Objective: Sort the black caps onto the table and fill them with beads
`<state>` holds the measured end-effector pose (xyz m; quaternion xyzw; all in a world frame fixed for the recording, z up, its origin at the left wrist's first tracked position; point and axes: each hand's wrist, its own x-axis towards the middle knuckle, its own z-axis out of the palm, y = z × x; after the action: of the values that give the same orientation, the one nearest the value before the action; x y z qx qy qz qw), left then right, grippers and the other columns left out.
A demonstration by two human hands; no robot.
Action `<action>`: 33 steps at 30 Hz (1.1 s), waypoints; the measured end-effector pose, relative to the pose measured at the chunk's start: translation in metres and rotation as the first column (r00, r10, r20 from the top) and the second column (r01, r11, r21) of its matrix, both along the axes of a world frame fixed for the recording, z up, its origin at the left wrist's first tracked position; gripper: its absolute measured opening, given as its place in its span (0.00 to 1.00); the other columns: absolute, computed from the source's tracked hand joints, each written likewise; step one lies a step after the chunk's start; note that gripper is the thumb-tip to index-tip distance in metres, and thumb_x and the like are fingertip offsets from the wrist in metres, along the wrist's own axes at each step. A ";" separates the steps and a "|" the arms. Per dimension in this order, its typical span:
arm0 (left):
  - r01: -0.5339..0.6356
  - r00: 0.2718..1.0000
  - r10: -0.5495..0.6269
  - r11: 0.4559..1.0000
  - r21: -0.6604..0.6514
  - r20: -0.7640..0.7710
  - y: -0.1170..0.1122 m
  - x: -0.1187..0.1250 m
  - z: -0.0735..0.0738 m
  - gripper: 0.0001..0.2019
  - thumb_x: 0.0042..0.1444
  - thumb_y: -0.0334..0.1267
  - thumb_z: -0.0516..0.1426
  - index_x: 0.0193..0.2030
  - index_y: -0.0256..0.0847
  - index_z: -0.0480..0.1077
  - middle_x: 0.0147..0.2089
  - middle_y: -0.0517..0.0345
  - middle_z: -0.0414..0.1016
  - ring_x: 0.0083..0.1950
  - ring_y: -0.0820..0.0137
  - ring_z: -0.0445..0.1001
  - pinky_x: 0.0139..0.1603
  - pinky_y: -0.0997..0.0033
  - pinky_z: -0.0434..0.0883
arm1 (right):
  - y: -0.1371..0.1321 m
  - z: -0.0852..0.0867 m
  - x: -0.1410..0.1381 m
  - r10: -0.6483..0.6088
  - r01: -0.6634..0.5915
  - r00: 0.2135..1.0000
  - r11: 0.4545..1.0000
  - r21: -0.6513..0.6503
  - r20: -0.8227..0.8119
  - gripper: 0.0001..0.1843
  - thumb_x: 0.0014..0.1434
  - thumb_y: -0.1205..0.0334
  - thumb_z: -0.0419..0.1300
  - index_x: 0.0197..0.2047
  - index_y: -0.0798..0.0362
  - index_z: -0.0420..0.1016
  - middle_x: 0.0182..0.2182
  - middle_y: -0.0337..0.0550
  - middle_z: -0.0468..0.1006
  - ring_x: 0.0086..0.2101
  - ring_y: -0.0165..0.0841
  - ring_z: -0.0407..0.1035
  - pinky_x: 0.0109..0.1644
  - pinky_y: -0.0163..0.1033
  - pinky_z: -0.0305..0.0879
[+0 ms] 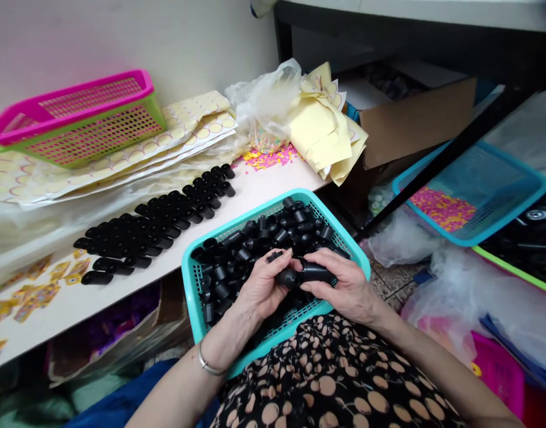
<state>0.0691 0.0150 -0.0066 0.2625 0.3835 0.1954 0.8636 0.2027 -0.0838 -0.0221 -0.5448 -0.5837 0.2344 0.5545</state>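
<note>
Over a turquoise basket (189, 297) on my lap, both hands are close together. My left hand (266, 282) is closed round small black plastic parts (287, 277), with another dark end showing by its thumb. My right hand (342, 279) grips a black plastic cylinder (316, 272) between thumb and fingers. The cylinder's end meets the part in my left hand; whether they are joined I cannot tell. Loose black plastic pieces (241, 255) fill the basket below. Black cylinders (143, 229) lie in slanting rows on the white table to the left.
A pink and green basket (94, 128) stands on sticker sheets (197, 128) at the back. Small pink and yellow pieces (270, 157) lie beside a plastic bag (268, 89). At right are a table leg (433, 160), a blue basket (514, 178) and a cardboard box (420, 122).
</note>
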 end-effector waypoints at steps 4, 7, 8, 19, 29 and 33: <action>-0.066 0.996 0.068 0.997 0.028 -0.065 0.000 0.006 0.000 0.14 0.45 0.38 0.66 0.26 0.35 0.64 0.22 0.60 0.70 0.23 0.78 0.66 0.24 0.81 0.63 | -0.002 0.004 0.001 0.010 -0.009 0.999 0.999 0.037 -0.036 0.16 0.54 0.66 0.64 0.47 0.51 0.71 0.38 0.44 0.74 0.38 0.33 0.70 0.42 0.39 0.68; -0.140 0.984 0.148 0.987 0.084 -0.102 -0.001 0.011 0.001 0.14 0.44 0.37 0.66 0.26 0.35 0.64 0.22 0.62 0.69 0.24 0.79 0.66 0.26 0.80 0.64 | -0.002 0.004 -0.001 0.056 -0.055 0.998 0.998 0.042 -0.034 0.18 0.54 0.66 0.63 0.49 0.51 0.70 0.39 0.44 0.74 0.39 0.33 0.69 0.43 0.39 0.68; -0.163 0.979 0.175 0.980 0.119 -0.105 -0.001 0.011 0.001 0.14 0.44 0.36 0.66 0.26 0.35 0.64 0.22 0.62 0.69 0.25 0.79 0.66 0.28 0.80 0.65 | -0.002 0.003 -0.001 0.056 -0.055 0.998 0.998 0.038 -0.029 0.18 0.54 0.66 0.63 0.49 0.51 0.70 0.39 0.44 0.73 0.38 0.33 0.69 0.43 0.39 0.68; -0.273 0.917 0.386 0.787 0.553 -0.097 -0.011 0.014 0.006 0.13 0.44 0.36 0.66 0.27 0.37 0.64 0.22 0.64 0.67 0.25 0.78 0.64 0.29 0.77 0.63 | -0.005 -0.003 -0.004 -0.025 0.021 0.997 0.998 0.058 0.076 0.19 0.53 0.70 0.63 0.49 0.55 0.69 0.37 0.44 0.72 0.36 0.32 0.68 0.40 0.37 0.67; -0.301 0.907 0.409 0.800 0.519 -0.103 -0.009 0.015 0.001 0.14 0.43 0.38 0.66 0.28 0.38 0.64 0.22 0.66 0.66 0.24 0.77 0.64 0.26 0.77 0.62 | -0.010 -0.009 -0.002 -0.024 0.024 0.999 0.999 -0.028 -0.024 0.20 0.53 0.66 0.64 0.50 0.48 0.70 0.41 0.41 0.73 0.41 0.33 0.68 0.46 0.38 0.66; -0.256 0.905 0.402 0.774 0.578 -0.137 -0.012 0.013 0.000 0.14 0.44 0.40 0.66 0.29 0.39 0.64 0.24 0.66 0.66 0.25 0.77 0.64 0.28 0.77 0.63 | -0.009 -0.010 -0.004 -0.030 0.030 0.996 1.000 0.002 0.078 0.21 0.54 0.67 0.64 0.51 0.49 0.69 0.42 0.43 0.73 0.41 0.34 0.69 0.46 0.39 0.67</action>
<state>0.0825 0.0034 -0.0064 0.4490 0.4587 0.4109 0.6475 0.1984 -0.0929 -0.0324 -0.5620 -0.5968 0.2045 0.5349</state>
